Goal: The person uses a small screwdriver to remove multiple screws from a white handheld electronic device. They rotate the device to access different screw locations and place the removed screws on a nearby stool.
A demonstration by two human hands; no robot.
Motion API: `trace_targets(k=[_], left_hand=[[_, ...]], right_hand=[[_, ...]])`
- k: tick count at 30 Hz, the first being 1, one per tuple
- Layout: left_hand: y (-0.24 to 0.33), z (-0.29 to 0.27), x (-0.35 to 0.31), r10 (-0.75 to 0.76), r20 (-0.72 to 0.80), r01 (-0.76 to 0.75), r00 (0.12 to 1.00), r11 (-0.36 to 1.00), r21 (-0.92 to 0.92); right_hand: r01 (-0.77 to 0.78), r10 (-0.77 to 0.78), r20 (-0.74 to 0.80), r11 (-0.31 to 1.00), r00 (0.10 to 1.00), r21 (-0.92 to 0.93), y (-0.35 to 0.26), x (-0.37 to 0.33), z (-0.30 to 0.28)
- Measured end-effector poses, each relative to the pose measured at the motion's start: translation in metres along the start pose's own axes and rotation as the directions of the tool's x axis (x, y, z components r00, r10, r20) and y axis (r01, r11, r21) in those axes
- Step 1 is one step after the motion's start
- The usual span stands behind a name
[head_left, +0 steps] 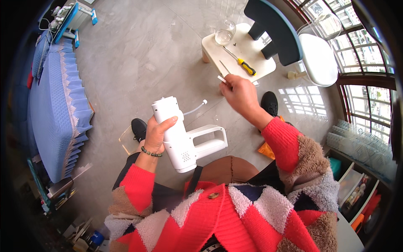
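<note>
My left hand [156, 132] is wrapped round the upper body of a white handheld appliance [179, 145], its thumb across the front. The appliance has a loop handle on its right side, a cluster of small holes low down, and a thin white tube [195, 108] with a capped end sticking out. My right hand [239, 95] is closed in a pinch on a small white piece [221, 78] by the near edge of a low cream chair [214, 46]. A thin metal shaft [223, 67] shows just above those fingers; whether they hold it too is unclear.
A yellow-and-black screwdriver [245, 66], a clear glass cup [223, 37] and a small dark bit [235, 44] lie on the chair seat, before its dark backrest [277, 29]. A white-seated transparent chair [317, 59] stands right. A blue-covered bed [52, 109] is left.
</note>
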State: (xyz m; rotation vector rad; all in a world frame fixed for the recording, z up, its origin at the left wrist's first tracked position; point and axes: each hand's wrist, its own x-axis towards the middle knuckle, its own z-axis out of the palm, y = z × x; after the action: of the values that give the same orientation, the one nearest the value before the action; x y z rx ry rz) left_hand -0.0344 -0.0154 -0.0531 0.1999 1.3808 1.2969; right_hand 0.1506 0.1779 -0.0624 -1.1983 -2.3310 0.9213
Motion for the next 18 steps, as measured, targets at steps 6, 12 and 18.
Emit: trace_targets(k=[6,12,18], left_hand=[[0.009,0.009,0.001,0.077,0.047,-0.074,0.996,0.996,-0.053],[0.012,0.008,0.003,0.061,0.057,-0.059,0.996,0.997,-0.048],[0.009,0.009,0.007,0.025,0.066,-0.022,0.997,0.999,-0.045]], right_hand=[[-0.301,0.297,-0.218,0.953,0.93,0.016,0.085,0.106,0.002],[-0.282,0.256,-0.26,0.957,0.931,-0.066,0.148,0.144,0.037],[-0.089,0.05,-0.215,0.98,0.975,-0.176,0.165,0.157,0.042]])
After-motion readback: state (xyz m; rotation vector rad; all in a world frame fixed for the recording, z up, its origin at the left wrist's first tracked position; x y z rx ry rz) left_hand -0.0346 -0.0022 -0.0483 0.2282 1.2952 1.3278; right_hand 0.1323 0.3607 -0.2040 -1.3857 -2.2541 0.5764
